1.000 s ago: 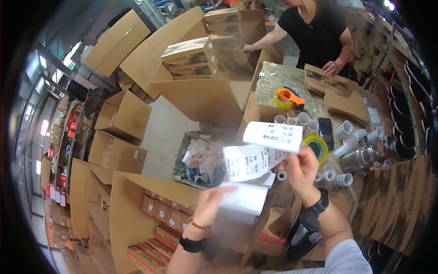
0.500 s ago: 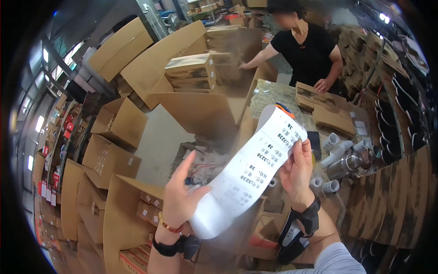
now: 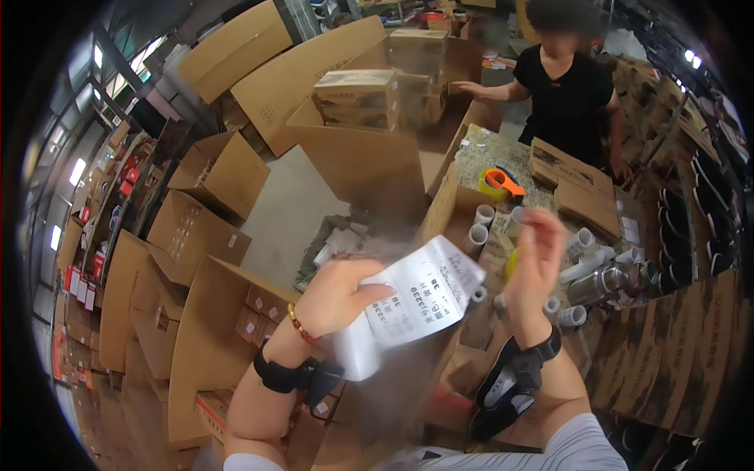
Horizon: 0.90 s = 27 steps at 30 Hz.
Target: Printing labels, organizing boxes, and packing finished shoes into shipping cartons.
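Note:
A strip of white printed labels (image 3: 424,294) is pinched between the thumb and fingers of my left hand (image 3: 342,298). Its far end folds over, and the near end curls down below the hand. To the right of the strip, my right hand (image 3: 536,263) is raised with loosely bent, slightly blurred fingers, apart from the strip and with nothing visible in them. Behind it on the worktable (image 3: 471,161) stand several white label rolls (image 3: 477,234). An orange and yellow tape dispenser (image 3: 503,184) lies farther back.
Large open cartons (image 3: 353,161) stand left and ahead, some holding smaller boxes. Flattened cardboard (image 3: 577,184) and a metal flask (image 3: 601,284) are on the table at right. A black shoe (image 3: 499,396) lies below my right wrist. Across the table stands a person in black (image 3: 565,98).
My right hand has let go of the label strip and moved away from it. My left hand now grips the strip, which has folded over. The other person's hand has left the flattened cardboard.

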Motion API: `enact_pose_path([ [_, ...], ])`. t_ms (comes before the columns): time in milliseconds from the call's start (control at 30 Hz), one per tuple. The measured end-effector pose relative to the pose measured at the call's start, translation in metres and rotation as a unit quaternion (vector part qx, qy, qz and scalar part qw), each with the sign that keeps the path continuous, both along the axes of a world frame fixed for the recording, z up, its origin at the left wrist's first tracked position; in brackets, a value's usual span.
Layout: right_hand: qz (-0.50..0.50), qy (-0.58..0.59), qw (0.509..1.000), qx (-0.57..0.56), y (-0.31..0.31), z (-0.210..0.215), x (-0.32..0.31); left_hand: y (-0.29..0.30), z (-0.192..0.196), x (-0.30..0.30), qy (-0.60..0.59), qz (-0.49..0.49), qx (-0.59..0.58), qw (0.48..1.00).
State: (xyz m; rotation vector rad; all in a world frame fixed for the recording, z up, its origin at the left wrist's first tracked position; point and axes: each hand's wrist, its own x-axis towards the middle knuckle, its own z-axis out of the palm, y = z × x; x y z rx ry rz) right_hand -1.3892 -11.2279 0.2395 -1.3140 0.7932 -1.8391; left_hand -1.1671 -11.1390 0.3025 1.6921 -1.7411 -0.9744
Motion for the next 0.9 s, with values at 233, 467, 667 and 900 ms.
enact_pose_path([
  [233,0.294,0.428,0.843,-0.142,0.011,0.038,0.023,0.005,0.017,-0.007,-0.075,-0.074,-0.042,0.994],
  [467,0.43,0.365,0.825,0.017,0.009,0.036,0.017,0.008,0.01,-0.008,-0.058,-0.061,-0.001,0.996],
  [667,0.431,0.333,0.838,0.041,0.019,0.044,0.014,0.013,0.001,-0.018,0.051,-0.033,0.001,0.998],
  [900,0.244,0.343,0.886,-0.196,0.035,0.038,0.011,0.015,0.019,-0.027,0.08,0.035,0.046,0.995],
])
